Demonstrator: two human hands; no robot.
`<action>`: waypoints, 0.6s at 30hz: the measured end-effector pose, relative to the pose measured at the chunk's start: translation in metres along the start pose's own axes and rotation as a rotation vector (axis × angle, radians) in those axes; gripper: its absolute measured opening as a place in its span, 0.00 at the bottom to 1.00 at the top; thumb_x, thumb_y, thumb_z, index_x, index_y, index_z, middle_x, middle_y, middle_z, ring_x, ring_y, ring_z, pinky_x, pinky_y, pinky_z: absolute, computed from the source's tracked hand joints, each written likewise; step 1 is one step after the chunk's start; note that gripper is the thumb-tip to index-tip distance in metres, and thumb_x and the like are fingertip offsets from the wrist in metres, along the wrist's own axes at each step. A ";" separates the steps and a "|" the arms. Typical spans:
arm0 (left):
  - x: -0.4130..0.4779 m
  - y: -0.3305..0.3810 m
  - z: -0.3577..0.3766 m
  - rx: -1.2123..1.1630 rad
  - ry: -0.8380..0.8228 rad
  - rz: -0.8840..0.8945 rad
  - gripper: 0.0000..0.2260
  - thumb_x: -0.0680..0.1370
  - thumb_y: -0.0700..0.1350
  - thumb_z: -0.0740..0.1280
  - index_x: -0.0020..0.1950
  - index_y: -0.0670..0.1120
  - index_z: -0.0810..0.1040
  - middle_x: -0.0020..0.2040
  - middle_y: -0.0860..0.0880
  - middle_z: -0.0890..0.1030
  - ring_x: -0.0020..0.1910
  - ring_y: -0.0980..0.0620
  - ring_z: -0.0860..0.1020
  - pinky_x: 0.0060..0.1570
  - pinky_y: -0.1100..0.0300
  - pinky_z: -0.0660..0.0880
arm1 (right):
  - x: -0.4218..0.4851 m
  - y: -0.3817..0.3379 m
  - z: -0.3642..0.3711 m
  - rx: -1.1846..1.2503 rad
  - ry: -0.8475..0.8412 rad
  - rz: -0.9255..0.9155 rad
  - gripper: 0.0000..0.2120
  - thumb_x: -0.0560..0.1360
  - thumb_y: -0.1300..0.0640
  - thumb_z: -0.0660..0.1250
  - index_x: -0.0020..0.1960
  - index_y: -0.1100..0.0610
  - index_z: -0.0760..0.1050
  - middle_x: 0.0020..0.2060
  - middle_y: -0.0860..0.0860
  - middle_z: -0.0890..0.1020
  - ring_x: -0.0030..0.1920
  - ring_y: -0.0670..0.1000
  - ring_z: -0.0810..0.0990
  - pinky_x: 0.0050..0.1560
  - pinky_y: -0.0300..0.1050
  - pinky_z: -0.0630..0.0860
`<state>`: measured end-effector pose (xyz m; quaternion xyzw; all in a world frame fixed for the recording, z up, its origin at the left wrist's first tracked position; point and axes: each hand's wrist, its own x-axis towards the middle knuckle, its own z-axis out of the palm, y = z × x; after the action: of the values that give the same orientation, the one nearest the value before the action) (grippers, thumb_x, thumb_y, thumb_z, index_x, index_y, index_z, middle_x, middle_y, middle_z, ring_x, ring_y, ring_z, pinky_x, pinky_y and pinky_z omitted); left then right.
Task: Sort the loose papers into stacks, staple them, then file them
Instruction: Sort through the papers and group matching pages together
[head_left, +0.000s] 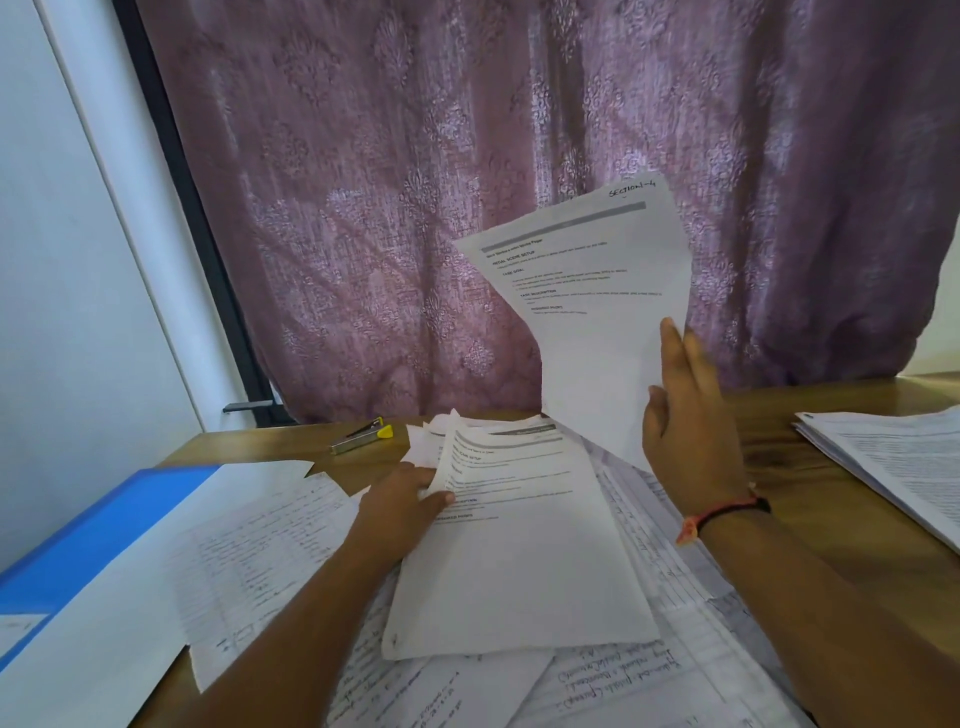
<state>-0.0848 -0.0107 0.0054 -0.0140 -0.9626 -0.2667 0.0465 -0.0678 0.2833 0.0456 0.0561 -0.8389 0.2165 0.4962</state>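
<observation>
- Your right hand (691, 421) pinches a printed sheet (587, 291), lifted above the bench (779, 410).
- Your left hand (405, 499) grips the paper pile (514, 545) at its left edge, thumb on top.
- The stapler (363, 435) lies behind.

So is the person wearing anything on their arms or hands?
Both arms are bare, no sleeves showing. By the right hand, the wrist wears a thin band, black and reddish-orange, with a small orange tag. The left hand wears nothing.
</observation>
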 end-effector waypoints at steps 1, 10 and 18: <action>0.001 -0.001 0.001 -0.003 0.003 -0.001 0.22 0.82 0.55 0.66 0.74 0.49 0.73 0.73 0.49 0.74 0.68 0.47 0.74 0.62 0.60 0.70 | 0.000 0.000 0.000 -0.002 0.000 -0.001 0.29 0.80 0.66 0.63 0.79 0.60 0.59 0.76 0.59 0.64 0.70 0.62 0.73 0.60 0.46 0.70; 0.005 -0.005 0.002 0.032 -0.055 -0.009 0.36 0.82 0.55 0.65 0.83 0.51 0.49 0.83 0.50 0.54 0.81 0.45 0.57 0.77 0.50 0.57 | -0.001 -0.001 -0.001 -0.015 0.017 -0.023 0.30 0.78 0.67 0.65 0.78 0.61 0.60 0.75 0.60 0.66 0.69 0.64 0.73 0.56 0.53 0.78; -0.002 -0.002 -0.002 -0.076 -0.028 0.013 0.40 0.81 0.53 0.69 0.83 0.50 0.46 0.83 0.50 0.56 0.80 0.46 0.60 0.76 0.51 0.60 | -0.001 0.000 0.001 -0.007 0.023 0.009 0.30 0.80 0.66 0.64 0.79 0.58 0.59 0.76 0.58 0.64 0.69 0.60 0.74 0.57 0.43 0.71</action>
<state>-0.0825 -0.0137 0.0057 -0.0255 -0.9522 -0.3025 0.0341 -0.0685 0.2829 0.0446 0.0481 -0.8341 0.2164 0.5051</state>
